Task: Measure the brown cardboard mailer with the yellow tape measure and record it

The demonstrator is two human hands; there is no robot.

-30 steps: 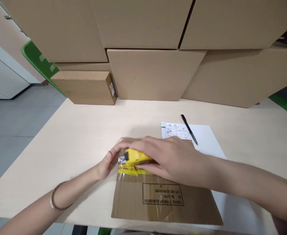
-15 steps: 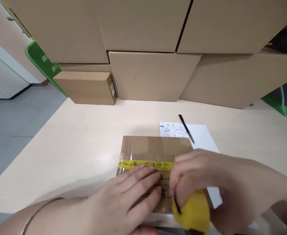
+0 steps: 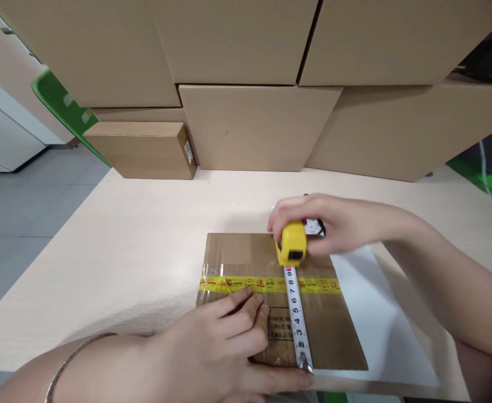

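A flat brown cardboard box [image 3: 333, 336] with yellow printed tape across it lies in front of me. My left hand [image 3: 229, 341] holds its near left part, bent fingers on top and thumb along the near edge, touching the metal end hook of a tape measure's blade. My right hand [image 3: 313, 221] is closed around the yellow tape measure [image 3: 293, 243] near the box's far edge. Its white blade [image 3: 296, 319] runs out over the box top from the near edge, numbers showing up to about 9.
White paper [image 3: 380, 313] lies under and right of the box. A pen is mostly hidden behind my right hand. At the back left of the table [image 3: 115, 235] stands a smaller carton [image 3: 145, 151]; large stacked cartons [image 3: 258, 129] form a wall behind.
My right hand has moved with the tape measure from the box's near edge to its far side, drawing the blade out. My left thumb now touches the hook at the near edge.
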